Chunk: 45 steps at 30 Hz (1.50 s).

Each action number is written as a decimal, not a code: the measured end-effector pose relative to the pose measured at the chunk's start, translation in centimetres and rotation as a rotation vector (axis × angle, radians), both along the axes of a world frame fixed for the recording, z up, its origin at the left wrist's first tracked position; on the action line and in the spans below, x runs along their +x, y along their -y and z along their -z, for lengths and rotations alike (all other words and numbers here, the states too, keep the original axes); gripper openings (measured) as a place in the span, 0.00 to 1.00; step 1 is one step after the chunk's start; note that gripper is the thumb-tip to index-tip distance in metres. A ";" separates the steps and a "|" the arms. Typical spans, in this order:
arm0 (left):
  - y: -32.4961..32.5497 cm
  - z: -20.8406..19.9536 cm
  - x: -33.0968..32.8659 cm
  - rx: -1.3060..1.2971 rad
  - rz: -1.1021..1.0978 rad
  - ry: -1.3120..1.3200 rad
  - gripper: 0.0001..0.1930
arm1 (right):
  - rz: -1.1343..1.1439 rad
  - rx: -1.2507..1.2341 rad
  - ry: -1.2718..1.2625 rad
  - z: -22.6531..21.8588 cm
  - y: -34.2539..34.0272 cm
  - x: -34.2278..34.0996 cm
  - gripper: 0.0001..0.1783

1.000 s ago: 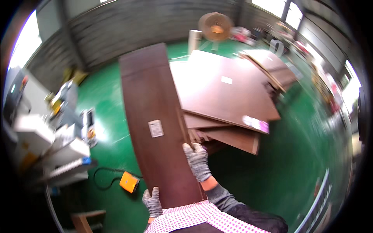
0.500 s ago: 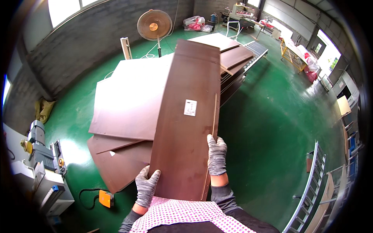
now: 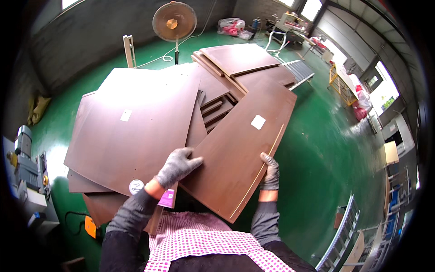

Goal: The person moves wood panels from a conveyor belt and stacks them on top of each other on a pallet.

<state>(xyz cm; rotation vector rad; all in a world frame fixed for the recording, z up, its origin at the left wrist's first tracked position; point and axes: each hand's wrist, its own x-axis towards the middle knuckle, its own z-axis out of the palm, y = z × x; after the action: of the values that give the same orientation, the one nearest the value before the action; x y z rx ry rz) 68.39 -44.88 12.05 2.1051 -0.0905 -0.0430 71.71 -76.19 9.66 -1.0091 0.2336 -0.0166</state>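
A long brown board (image 3: 238,149) tilts to the right before me, with a white label near its far end and a pale groove along its right side. My gloved right hand (image 3: 271,173) grips its right edge, thumb on top. At the board's left edge is my gloved left hand (image 3: 179,166), its thumb over the face and its fingers partly hidden. Beside that hand lies a stack of wide brown panels (image 3: 131,140), the top one bearing a white label. A round white sticker (image 3: 136,187) and a purple label (image 3: 166,198) show near my left forearm.
More brown boards (image 3: 244,59) lie farther off by a roller conveyor (image 3: 299,72). A round fan (image 3: 174,21) stands behind the stack. An orange foot pedal (image 3: 90,227) rests on the green floor at left, near a machine. A metal ladder (image 3: 340,233) lies at lower right.
The long board has swung to the right and tilted, uncovering slats and boards behind it. My left hand has moved up and along its left edge. My view has turned slightly.
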 end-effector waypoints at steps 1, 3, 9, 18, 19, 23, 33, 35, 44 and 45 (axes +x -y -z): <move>0.8 0.1 2.6 -0.041 0.012 -0.005 0.25 | -0.021 0.020 -0.040 -0.3 1.0 2.5 0.24; 1.9 0.1 6.6 0.159 -0.054 0.180 0.28 | 0.007 0.013 0.031 0.1 3.4 7.5 0.24; 0.9 4.6 8.2 0.657 -0.571 0.375 0.32 | -0.029 -0.103 0.044 -0.6 10.4 23.3 0.23; 3.4 7.2 2.2 0.838 -0.934 -0.427 0.49 | 0.046 -0.052 -0.081 2.6 18.6 46.0 0.23; 3.9 6.8 2.3 0.851 -0.925 -0.479 0.51 | 0.014 -0.055 -0.058 3.4 19.9 48.2 0.22; 4.0 8.8 1.6 0.889 -0.958 -0.440 0.48 | 0.045 -0.275 -0.092 4.6 20.3 55.3 0.28; 4.7 8.3 1.0 0.919 -0.979 -0.379 0.46 | -0.355 -1.219 -0.461 2.0 19.1 62.4 0.20; 4.6 7.1 2.1 0.846 -0.954 -0.484 0.47 | -0.359 -1.456 -0.322 2.9 21.5 63.7 0.19; 0.3 8.3 -5.0 0.718 -0.967 -0.355 0.42 | -1.051 -0.651 0.049 -0.8 -6.3 35.3 0.06; -0.9 9.1 -7.0 0.685 -1.000 -0.362 0.42 | -1.139 -0.579 0.015 -1.5 -9.3 31.5 0.07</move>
<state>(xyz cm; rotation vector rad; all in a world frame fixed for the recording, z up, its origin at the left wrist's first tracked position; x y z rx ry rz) 61.35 -43.95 2.95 2.5289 1.3470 0.1674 103.25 -66.90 11.14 -1.5973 -0.4105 0.9896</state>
